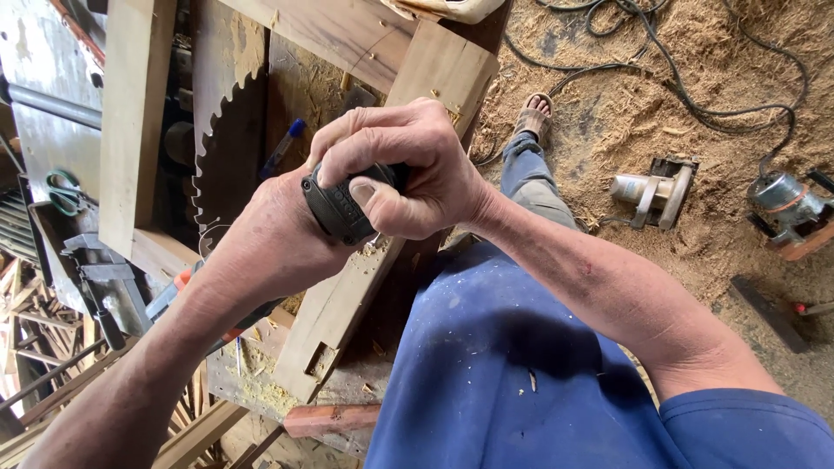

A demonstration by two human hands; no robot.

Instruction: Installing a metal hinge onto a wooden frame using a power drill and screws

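Note:
My right hand (408,161) is wrapped over the top of a dark grey power tool body (343,208), thumb pressed on its end. Under it, my left hand (274,239) grips the same tool from below; most of the tool is hidden by the two hands. An orange and black part of a tool (230,330) shows past my left forearm. Both hands hover over a long wooden beam (334,317) with a rectangular mortise (320,359) cut near its close end.
A large circular saw blade (228,130) stands in the bench at left, beside a plank (130,122) and a blue pen (282,148). Scissors (62,191) lie far left. Two power tools (651,193) (786,204) and cables (695,78) rest on the sawdust floor at right.

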